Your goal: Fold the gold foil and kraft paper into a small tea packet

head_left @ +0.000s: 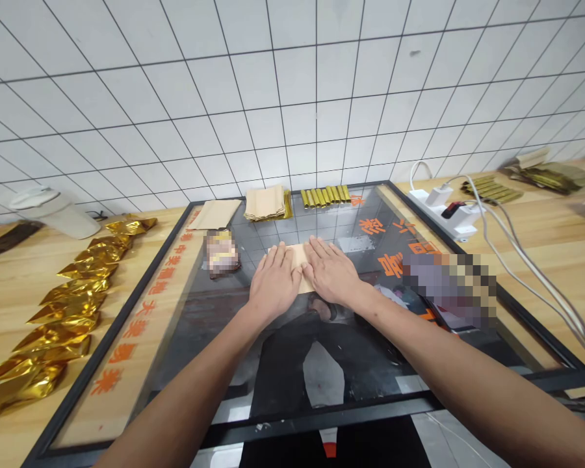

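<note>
A piece of tan paper [299,257] lies on the glass-topped board [292,416], partly hidden under both hands. My left hand [275,276] lies flat on its left side, fingers stretched out and pointing away from me. On the right side rests my right hand [332,268], palm down, with its fingers also extended. The two thumbs come close together over the middle of the paper. Neither hand grips anything. Beyond them are a stack of tan paper pieces [264,201] over gold foil and a row of rolled gold tubes [325,196].
A flat tan sheet [215,214] lies at the board's far left. Folded gold foil pieces [73,286] line the left table. At right are a white power strip [443,211] with cables, more gold rolls [491,188] and a pixelated object [448,286]. A white-lidded container [56,211] lies far left.
</note>
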A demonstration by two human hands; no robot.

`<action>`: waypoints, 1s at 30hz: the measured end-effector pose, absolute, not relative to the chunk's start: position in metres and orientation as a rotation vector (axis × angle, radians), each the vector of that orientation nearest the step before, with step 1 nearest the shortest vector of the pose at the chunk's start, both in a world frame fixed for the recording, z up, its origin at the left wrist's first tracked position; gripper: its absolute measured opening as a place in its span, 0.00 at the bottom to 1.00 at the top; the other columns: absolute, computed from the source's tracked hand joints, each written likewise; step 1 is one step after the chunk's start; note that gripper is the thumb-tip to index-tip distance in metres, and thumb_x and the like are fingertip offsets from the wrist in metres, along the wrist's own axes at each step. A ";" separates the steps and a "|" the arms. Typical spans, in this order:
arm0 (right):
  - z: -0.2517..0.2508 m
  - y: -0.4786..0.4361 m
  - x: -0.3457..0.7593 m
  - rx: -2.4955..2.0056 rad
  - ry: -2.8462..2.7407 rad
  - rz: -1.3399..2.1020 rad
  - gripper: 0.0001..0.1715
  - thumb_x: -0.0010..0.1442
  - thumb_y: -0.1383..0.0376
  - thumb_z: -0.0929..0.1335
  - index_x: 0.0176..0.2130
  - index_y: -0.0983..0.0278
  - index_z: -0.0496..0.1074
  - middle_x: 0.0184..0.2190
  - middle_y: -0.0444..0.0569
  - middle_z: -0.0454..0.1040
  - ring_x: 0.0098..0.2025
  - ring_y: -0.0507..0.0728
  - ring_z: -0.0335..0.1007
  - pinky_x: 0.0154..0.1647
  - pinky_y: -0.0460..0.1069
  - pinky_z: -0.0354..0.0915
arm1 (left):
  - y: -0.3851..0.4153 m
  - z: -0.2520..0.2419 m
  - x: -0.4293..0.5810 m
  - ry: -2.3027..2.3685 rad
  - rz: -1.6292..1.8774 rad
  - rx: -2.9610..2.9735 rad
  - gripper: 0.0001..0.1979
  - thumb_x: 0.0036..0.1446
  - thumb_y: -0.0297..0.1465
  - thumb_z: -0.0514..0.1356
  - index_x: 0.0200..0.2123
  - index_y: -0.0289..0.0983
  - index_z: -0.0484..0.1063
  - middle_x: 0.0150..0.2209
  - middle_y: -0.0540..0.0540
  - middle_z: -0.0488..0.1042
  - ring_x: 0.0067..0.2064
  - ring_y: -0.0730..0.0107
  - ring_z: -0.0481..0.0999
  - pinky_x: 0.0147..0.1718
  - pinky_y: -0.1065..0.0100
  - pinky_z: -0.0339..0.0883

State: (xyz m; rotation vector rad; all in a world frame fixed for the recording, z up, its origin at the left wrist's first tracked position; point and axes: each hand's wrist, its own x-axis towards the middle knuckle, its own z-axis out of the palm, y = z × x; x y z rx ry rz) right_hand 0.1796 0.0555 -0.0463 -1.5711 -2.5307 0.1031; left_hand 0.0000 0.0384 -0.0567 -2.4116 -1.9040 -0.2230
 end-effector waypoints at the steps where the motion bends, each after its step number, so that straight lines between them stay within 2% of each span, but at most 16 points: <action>1: -0.045 0.055 0.179 -1.583 -2.529 0.111 0.40 0.79 0.56 0.53 0.79 0.76 0.55 0.81 0.63 0.49 0.83 0.65 0.44 0.82 0.61 0.43 | 0.039 -0.056 -0.003 -1.931 -0.201 -2.401 0.34 0.78 0.42 0.45 0.76 0.28 0.61 0.80 0.34 0.54 0.80 0.47 0.56 0.77 0.49 0.52; 4: -0.043 0.055 0.179 -1.611 -2.539 0.128 0.40 0.79 0.56 0.52 0.79 0.75 0.54 0.81 0.62 0.48 0.83 0.65 0.44 0.81 0.63 0.43 | 0.040 -0.057 -0.013 -1.960 -0.189 -2.405 0.36 0.78 0.46 0.44 0.77 0.27 0.59 0.80 0.34 0.52 0.80 0.48 0.54 0.77 0.48 0.52; 8: -0.040 0.056 0.183 -1.625 -2.546 0.121 0.40 0.79 0.56 0.51 0.79 0.74 0.54 0.81 0.59 0.48 0.82 0.65 0.45 0.81 0.65 0.43 | 0.041 -0.064 -0.020 -1.933 -0.274 -2.413 0.33 0.78 0.42 0.43 0.76 0.31 0.62 0.79 0.34 0.54 0.80 0.47 0.56 0.76 0.43 0.54; 13: -0.039 0.058 0.186 -1.640 -2.529 0.132 0.39 0.79 0.58 0.51 0.79 0.73 0.55 0.81 0.60 0.49 0.82 0.65 0.46 0.80 0.68 0.44 | 0.043 -0.072 -0.019 -1.899 -0.379 -2.378 0.31 0.77 0.42 0.46 0.74 0.35 0.65 0.78 0.34 0.59 0.78 0.44 0.60 0.75 0.39 0.56; 17: -0.039 0.058 0.185 -1.644 -2.537 0.126 0.39 0.79 0.57 0.51 0.79 0.74 0.55 0.81 0.60 0.49 0.82 0.66 0.46 0.80 0.68 0.44 | 0.043 -0.070 -0.020 -1.903 -0.341 -2.389 0.31 0.77 0.42 0.45 0.74 0.33 0.65 0.78 0.33 0.58 0.78 0.44 0.60 0.74 0.38 0.55; 20: -0.041 0.059 0.185 -1.642 -2.537 0.109 0.39 0.79 0.57 0.51 0.79 0.74 0.55 0.81 0.60 0.49 0.82 0.66 0.45 0.80 0.68 0.44 | 0.044 -0.063 -0.020 -1.903 -0.307 -2.395 0.30 0.76 0.41 0.48 0.73 0.33 0.66 0.77 0.32 0.60 0.78 0.42 0.61 0.74 0.38 0.55; 24: -0.043 0.060 0.185 -1.633 -2.531 0.116 0.40 0.79 0.57 0.51 0.79 0.74 0.55 0.81 0.60 0.49 0.82 0.66 0.46 0.80 0.68 0.44 | 0.050 -0.054 -0.007 -1.740 -0.405 -2.481 0.24 0.73 0.31 0.51 0.66 0.28 0.72 0.75 0.28 0.64 0.78 0.43 0.61 0.75 0.42 0.57; 28: -0.044 0.061 0.186 -1.624 -2.516 0.110 0.39 0.79 0.56 0.51 0.78 0.73 0.56 0.81 0.61 0.50 0.82 0.66 0.47 0.80 0.69 0.44 | 0.060 -0.057 0.011 -1.591 -0.532 -2.625 0.22 0.72 0.24 0.47 0.59 0.31 0.76 0.65 0.33 0.77 0.70 0.55 0.74 0.71 0.54 0.66; 30: -0.044 0.061 0.186 -1.619 -2.517 0.106 0.39 0.79 0.57 0.51 0.78 0.72 0.57 0.81 0.60 0.51 0.82 0.66 0.47 0.80 0.69 0.45 | 0.062 -0.061 0.016 -1.589 -0.549 -2.625 0.22 0.73 0.25 0.46 0.59 0.33 0.76 0.63 0.34 0.78 0.68 0.58 0.75 0.70 0.55 0.68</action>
